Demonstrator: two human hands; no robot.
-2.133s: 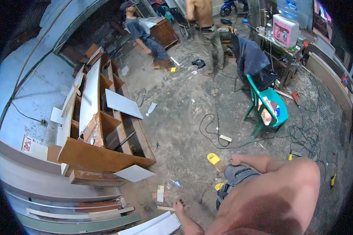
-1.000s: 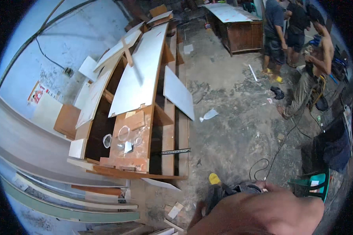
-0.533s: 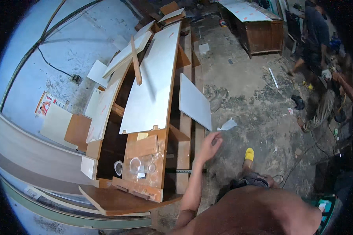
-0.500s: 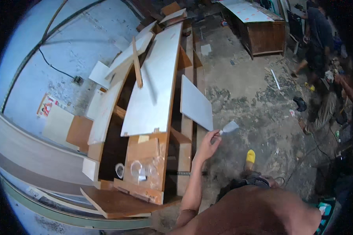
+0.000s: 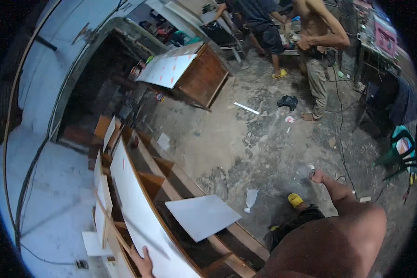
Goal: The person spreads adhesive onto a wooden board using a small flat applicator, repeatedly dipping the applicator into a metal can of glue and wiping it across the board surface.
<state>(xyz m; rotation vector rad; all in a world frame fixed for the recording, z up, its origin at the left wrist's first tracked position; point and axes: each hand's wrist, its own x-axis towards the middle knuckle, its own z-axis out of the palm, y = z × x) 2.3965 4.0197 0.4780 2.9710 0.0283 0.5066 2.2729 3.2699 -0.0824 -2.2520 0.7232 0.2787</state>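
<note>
My left hand [image 5: 142, 262] is low in the view, at the edge of a long white-topped panel [image 5: 139, 194]. Its thumb is spread from the fingers, which are by the lower end of a narrow wooden strip [image 5: 107, 214]; whether they touch the strip is unclear. My right hand [image 5: 318, 176] reaches out over the floor on the right, small and blurred. A pale speck shows by its fingertips, and I cannot make out its grip. Between my hands is a translucent whitish piece [image 5: 251, 198], like a small plastic bag with a narrow end, away from both hands.
A loose white board [image 5: 203, 216] lies tilted across the wooden frame. Beyond stands a brown cabinet [image 5: 201, 76] with a white top. Two people [image 5: 317, 51] are at the back. A black cable [image 5: 342, 125], a white strip [image 5: 246, 108] and a black bag [image 5: 287, 102] lie on the floor.
The view has swung right. My left hand has let go of the translucent piece and moved to the long panel beside the wooden strip. My right hand has come into view.
</note>
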